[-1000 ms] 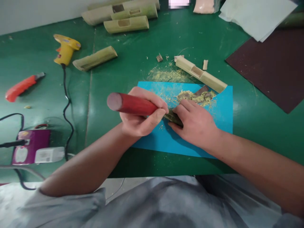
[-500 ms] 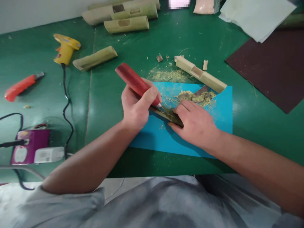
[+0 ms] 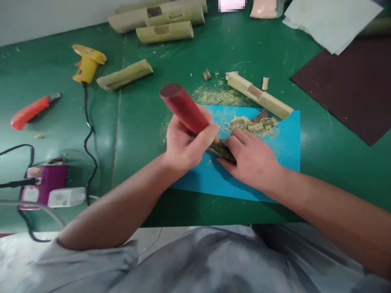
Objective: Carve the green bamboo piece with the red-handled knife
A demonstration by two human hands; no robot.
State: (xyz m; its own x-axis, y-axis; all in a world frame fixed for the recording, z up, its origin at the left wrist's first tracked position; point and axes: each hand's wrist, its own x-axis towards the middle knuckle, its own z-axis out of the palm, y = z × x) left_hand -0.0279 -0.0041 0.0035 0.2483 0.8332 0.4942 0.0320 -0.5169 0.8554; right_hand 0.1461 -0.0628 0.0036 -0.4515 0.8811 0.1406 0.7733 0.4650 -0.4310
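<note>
My left hand [image 3: 186,146] is wrapped round the red wooden handle [image 3: 183,108] of a carving tool, whose tip is hidden between my fingers. It points down at a dark green bamboo strip [image 3: 224,152] lying on a blue mat [image 3: 284,142]. My right hand [image 3: 250,158] lies over that strip with curled fingers and pins it to the mat. A heap of pale shavings [image 3: 252,124] sits just beyond my right hand. A cut bamboo piece with a rectangular slot [image 3: 259,95] lies along the mat's far edge.
On the green table: a yellow glue gun [image 3: 87,65] with a black cord, a red utility knife [image 3: 30,112], a purple box [image 3: 42,183] with a white plug, several bamboo sections [image 3: 159,20] at the back, a dark brown sheet [image 3: 351,85], white paper [image 3: 330,20].
The red handle swung from nearly flat and pointing left up to a steep tilt. My left hand shifted slightly right along the strip. My right hand stayed pressed on the strip.
</note>
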